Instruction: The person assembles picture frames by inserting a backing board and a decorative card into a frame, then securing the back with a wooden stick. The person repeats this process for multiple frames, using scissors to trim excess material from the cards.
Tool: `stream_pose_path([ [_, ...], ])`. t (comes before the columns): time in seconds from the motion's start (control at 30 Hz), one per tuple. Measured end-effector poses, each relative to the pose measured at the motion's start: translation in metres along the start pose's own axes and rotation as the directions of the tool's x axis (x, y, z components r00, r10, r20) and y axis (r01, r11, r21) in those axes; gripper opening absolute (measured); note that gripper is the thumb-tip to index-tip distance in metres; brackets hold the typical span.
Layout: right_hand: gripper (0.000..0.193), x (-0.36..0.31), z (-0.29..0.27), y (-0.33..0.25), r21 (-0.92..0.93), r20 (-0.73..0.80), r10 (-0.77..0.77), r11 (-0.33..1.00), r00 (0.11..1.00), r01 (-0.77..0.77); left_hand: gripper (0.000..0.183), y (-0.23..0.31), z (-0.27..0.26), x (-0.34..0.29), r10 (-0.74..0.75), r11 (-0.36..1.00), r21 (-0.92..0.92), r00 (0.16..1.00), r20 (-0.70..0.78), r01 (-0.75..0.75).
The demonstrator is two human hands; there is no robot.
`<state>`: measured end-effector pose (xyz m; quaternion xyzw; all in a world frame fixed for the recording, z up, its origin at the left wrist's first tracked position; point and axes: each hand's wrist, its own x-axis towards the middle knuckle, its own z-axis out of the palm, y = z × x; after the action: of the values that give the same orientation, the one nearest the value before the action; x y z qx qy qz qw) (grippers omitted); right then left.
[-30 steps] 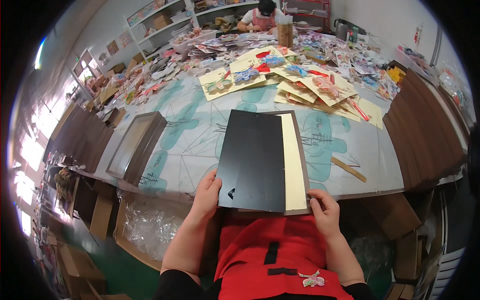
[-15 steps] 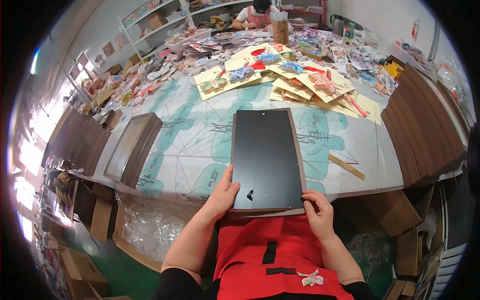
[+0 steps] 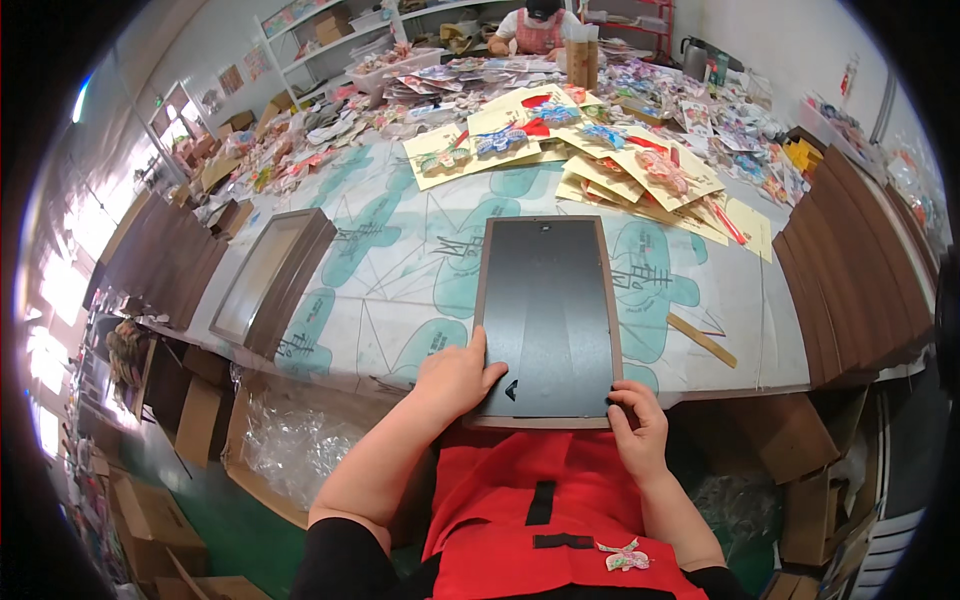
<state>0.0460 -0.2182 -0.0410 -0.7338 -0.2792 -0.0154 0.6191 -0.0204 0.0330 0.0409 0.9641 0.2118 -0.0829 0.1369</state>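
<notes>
A brown picture frame lies back side up at the table's front edge, its near end close to my red apron. Its black backing board has a small hanger near the far end and a dark triangular tab near the lower left corner. My left hand grips the frame's left side, thumb over the board and fingers along the rim. At the lower right corner my right hand holds the edge, fingers curled and thumb below. The frame's front faces down and is hidden.
Glazed frames lie stacked at left; brown frames stand in rows at left and right. Cream cards with butterfly ornaments pile beyond. A wooden strip lies right. A person sits across the table.
The view has shifted slightly, so the table appears a little further right. More brown rim shows along the board's left side. My left hand sits slightly higher, its thumb further over the board.
</notes>
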Motion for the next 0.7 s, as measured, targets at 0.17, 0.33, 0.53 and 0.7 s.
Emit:
stream_pose_path([
  [0.17,0.014,-0.002,0.001,-0.003,-0.023,0.011,-0.024,0.999,1.000,0.024,0.062,-0.010,0.019,0.017,0.289,0.956,0.088,0.843,-0.453,-0.280],
  [0.33,0.015,0.000,-0.004,0.000,-0.065,0.025,-0.102,0.993,0.994,0.103,0.052,-0.010,0.033,0.054,0.459,0.888,0.199,0.815,-0.353,-0.414],
  [0.53,0.022,0.056,-0.054,0.013,-0.475,-0.073,-0.313,0.846,0.947,0.243,0.050,0.006,0.026,0.057,0.388,0.911,-0.018,0.873,-0.296,-0.412],
  [0.7,0.018,0.104,-0.103,0.061,-0.837,0.013,-0.067,0.546,0.998,0.047,0.057,0.024,0.045,0.043,0.536,0.838,0.041,0.806,-0.252,-0.545],
])
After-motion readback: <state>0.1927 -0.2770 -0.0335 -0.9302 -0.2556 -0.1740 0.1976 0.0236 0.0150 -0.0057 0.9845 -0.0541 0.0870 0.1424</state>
